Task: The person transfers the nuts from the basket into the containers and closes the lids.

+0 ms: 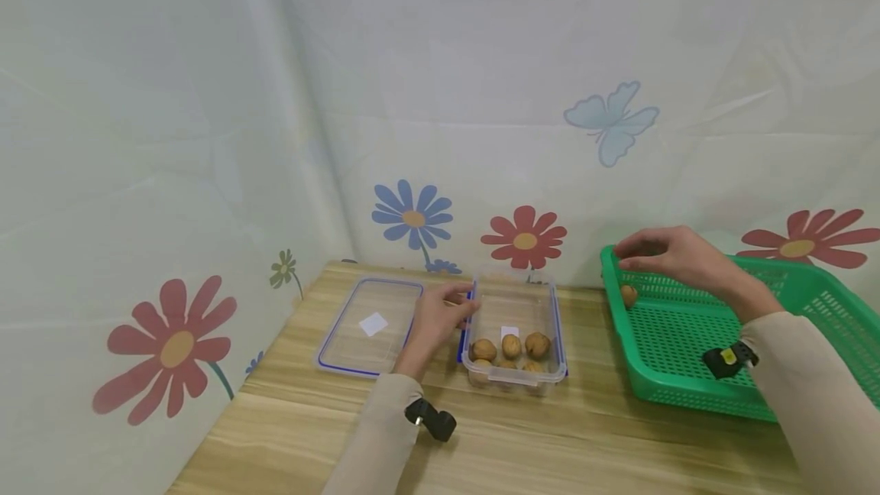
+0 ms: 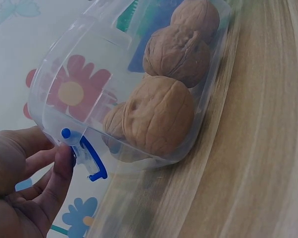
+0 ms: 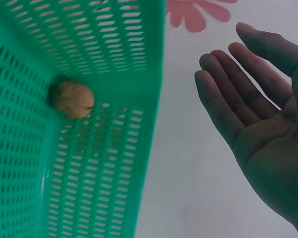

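Observation:
A clear lidless container (image 1: pixel 519 312) with blue trim stands on the table, several walnuts (image 1: pixel 510 346) gathered in its near end. At its left side, my left hand (image 1: pixel 440 319) pinches the rim by a blue latch (image 2: pixel 92 158), seen up close in the left wrist view. My right hand (image 1: pixel 677 254) hovers over the back left corner of a green basket (image 1: pixel 626 350). Its fingers are slightly bent and apart from the thumb, and the palm (image 3: pixel 268 148) holds nothing. Below it, a single walnut (image 3: pixel 74 100) lies in the basket's corner.
A clear lid (image 1: pixel 351 334) with a blue seal and a white label lies flat left of the container. Behind the wooden table (image 1: pixel 536 441) hangs a pale flowered curtain (image 1: pixel 440 98), which also runs along the left side.

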Tool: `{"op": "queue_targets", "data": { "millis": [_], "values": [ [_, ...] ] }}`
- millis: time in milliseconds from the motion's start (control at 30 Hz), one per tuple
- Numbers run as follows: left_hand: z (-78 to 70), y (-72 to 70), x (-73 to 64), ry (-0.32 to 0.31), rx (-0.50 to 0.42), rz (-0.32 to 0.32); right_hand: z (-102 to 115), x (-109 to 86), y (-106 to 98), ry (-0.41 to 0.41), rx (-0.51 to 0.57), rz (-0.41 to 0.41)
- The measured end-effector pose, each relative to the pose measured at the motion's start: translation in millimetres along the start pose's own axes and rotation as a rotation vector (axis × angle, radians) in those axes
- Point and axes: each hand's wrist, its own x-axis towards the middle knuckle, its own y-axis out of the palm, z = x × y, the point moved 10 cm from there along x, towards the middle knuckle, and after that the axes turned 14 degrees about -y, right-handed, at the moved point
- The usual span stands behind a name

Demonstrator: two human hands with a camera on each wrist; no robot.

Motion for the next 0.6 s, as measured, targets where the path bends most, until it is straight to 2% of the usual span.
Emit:
{"op": "queue_targets", "data": {
  "millis": [300, 600],
  "values": [
    [0.1, 0.3, 1.2, 0.008, 0.000, 0.002, -26.0, -4.3, 5.9, 0.028, 0.005, 0.013],
    [-0.8, -0.3, 0.8, 0.028, -0.011, 0.006, -47.5, -6.1, 16.1, 0.018, 0.019, 0.051]
  ]
}}
